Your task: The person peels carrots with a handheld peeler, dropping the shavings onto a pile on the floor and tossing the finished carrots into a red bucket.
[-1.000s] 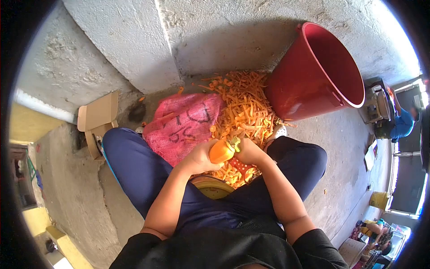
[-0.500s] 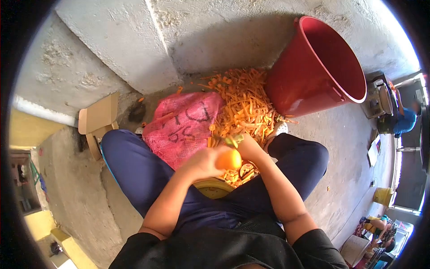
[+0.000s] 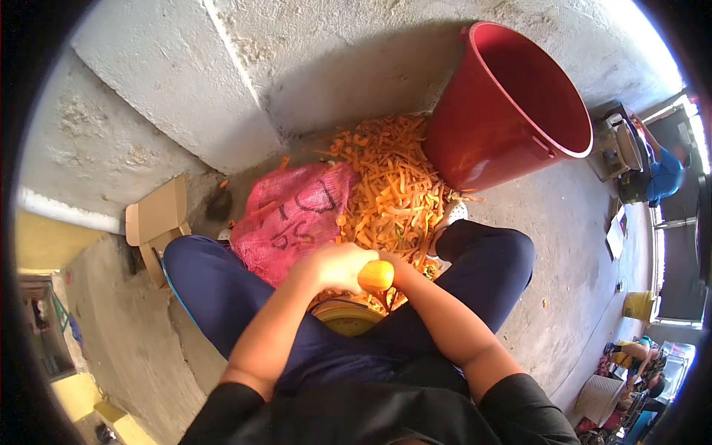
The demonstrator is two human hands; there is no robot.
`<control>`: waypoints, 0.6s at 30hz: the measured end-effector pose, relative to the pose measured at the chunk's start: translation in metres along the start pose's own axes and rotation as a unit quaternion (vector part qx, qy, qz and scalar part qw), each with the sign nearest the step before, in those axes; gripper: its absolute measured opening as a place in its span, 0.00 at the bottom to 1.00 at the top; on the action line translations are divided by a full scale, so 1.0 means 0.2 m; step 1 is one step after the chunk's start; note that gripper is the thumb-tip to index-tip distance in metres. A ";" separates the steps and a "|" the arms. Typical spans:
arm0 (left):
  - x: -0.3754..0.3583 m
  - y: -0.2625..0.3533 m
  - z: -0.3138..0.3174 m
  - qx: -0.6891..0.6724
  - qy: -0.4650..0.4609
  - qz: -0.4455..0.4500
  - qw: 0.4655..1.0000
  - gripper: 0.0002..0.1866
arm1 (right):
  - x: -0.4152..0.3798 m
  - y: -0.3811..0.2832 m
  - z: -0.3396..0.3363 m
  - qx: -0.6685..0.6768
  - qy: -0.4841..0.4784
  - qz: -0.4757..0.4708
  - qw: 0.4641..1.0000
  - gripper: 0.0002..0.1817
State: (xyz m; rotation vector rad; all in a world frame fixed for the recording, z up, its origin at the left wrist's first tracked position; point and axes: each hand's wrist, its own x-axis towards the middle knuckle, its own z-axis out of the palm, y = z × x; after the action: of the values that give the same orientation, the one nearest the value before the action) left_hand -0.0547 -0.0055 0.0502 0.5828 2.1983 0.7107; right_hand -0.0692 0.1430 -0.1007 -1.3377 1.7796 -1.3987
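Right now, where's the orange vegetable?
In the head view, the orange vegetable is just below and right of centre, between the left hand and right hand.

Two hands (image 3: 343,265); one orange vegetable (image 3: 376,276); one red bucket (image 3: 478,122); one pink sack (image 3: 297,215); one cardboard box (image 3: 159,211).

Before you, just above the frame's centre, peelings (image 3: 393,196) lie heaped on the floor (image 3: 556,297). A sack (image 3: 293,215) lies to their left, a tub (image 3: 478,122) stands upper right by the wall (image 3: 348,59), a carton (image 3: 157,211) sits at left, and a container (image 3: 345,323) rests below centre, nearest you.
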 end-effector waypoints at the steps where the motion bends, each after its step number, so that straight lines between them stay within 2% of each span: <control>1: 0.05 0.02 -0.06 0.134 -0.068 0.004 0.989 0.23 | 0.01 0.01 0.01 -0.068 0.013 -0.035 0.997 0.08; 3: 0.16 0.16 -0.24 0.264 -0.156 -0.018 0.951 0.23 | 0.04 0.03 0.00 -0.233 -0.004 -0.013 0.972 0.07; 4: 0.24 0.20 -0.34 0.258 -0.127 0.027 0.957 0.24 | 0.17 -0.35 -0.13 -0.275 -0.162 0.379 0.869 0.09; 5: 0.32 0.25 -0.46 0.253 -0.097 0.072 0.960 0.26 | 0.12 -0.15 -0.06 -0.239 -0.228 0.420 0.845 0.11; 6: 0.30 0.42 -0.65 0.210 -0.042 0.113 0.970 0.27 | 0.13 -0.16 -0.06 -0.244 -0.212 0.428 0.844 0.12; 7: 0.35 0.49 -0.74 0.069 0.151 0.238 0.957 0.26 | 0.13 -0.18 -0.06 -0.248 -0.198 0.436 0.842 0.13; 8: 0.35 0.61 -0.85 -0.117 0.182 0.145 0.965 0.25 | 0.13 -0.19 -0.07 -0.232 -0.202 0.447 0.840 0.13; 9: 0.36 0.71 -0.95 -0.147 0.297 0.144 0.932 0.24 | 0.14 -0.20 -0.08 -0.216 -0.207 0.457 0.838 0.13; 11: 0.39 0.76 -1.02 -0.065 0.448 0.126 0.883 0.24 | 0.15 -0.22 -0.12 -0.216 -0.196 0.447 0.845 0.13; 13: 0.33 0.72 -0.98 -0.001 0.442 0.104 0.891 0.20 | 0.12 -0.27 -0.16 -0.244 -0.169 0.406 0.864 0.12; 15: 0.33 0.49 -0.86 -0.041 0.439 0.106 0.891 0.17 | 0.11 -0.32 -0.26 -0.265 -0.135 0.386 0.873 0.12; 17: 0.25 0.18 -0.71 -0.052 0.404 0.001 0.913 0.17 | 0.06 -0.33 -0.39 -0.246 -0.071 0.361 0.897 0.13; 18: 0.20 -0.04 -0.61 -0.058 0.388 -0.049 0.919 0.16 | 0.05 -0.42 -0.46 -0.207 -0.037 0.401 0.892 0.13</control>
State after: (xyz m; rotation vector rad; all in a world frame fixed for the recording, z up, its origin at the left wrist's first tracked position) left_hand -0.1746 -0.0251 0.0941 0.1179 2.8465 1.1493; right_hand -0.1181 0.1744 0.0098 -0.6405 2.2690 -0.5264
